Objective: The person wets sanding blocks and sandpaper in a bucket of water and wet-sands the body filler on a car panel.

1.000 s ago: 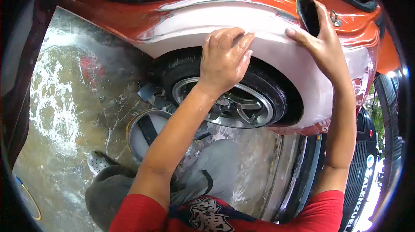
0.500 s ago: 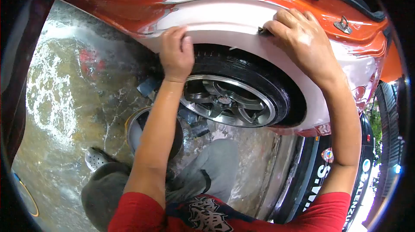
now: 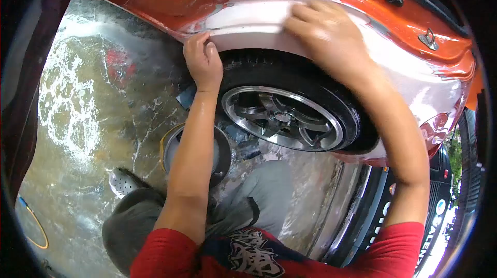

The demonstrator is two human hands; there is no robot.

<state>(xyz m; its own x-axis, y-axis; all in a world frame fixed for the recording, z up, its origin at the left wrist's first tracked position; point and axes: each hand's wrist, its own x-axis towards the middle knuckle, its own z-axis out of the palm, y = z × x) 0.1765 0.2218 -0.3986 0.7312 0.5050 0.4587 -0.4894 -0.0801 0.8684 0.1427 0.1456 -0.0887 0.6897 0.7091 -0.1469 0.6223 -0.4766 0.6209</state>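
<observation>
The car's rear fender (image 3: 248, 13) is orange with a broad white, filler-like patch above the wheel arch. My right hand (image 3: 326, 32), blurred by motion, presses on this patch with its fingers curled. A small dark pad showed at its fingertips a moment ago; now the hand hides it. At the left end of the arch my left hand (image 3: 203, 63) rests its fingertips against the panel's lower edge, thumb apart, holding nothing visible. Below the arch is the wheel (image 3: 282, 118), with a black tyre and a silver spoked rim.
A round bucket (image 3: 164, 146) with cloudy liquid stands beneath my left forearm. Dark flat pieces (image 3: 248, 149) lie by the wheel. The concrete floor (image 3: 111, 138) is wet. A black bumper with lettering (image 3: 385, 216) is at lower right, and a yellow hose (image 3: 41, 226) at lower left.
My right hand has slid left along the white patch, and the dark pad at its fingertips is now out of sight. My left hand stays at the arch edge. The view has shifted slightly.
</observation>
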